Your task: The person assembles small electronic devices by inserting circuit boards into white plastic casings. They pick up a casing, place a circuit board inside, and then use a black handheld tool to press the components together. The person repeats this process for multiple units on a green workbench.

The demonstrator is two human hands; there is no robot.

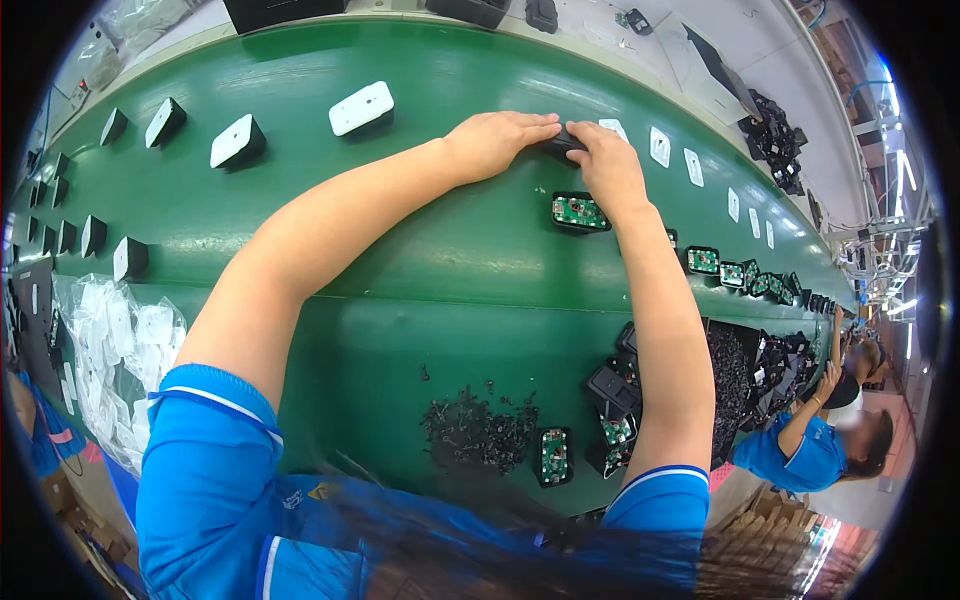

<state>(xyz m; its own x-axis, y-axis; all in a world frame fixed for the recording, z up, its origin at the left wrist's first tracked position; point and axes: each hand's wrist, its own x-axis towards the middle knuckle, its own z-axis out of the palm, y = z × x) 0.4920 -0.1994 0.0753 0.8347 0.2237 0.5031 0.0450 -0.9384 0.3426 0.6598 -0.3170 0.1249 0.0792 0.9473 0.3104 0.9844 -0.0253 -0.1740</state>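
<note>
Nearest the bench's near edge lies a heap of small dark screws (478, 428). Further out sits an open black housing with a green circuit board (579, 211). Toward the far edge, left hand (497, 141) and right hand (607, 163) both grasp a small black plastic casing (561, 143), probably light, rigid, best held by its sides; open green belt lies leftward.

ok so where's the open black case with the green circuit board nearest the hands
In the head view, the open black case lies on the green belt, just below the right hand, toward the person's right.
</note>
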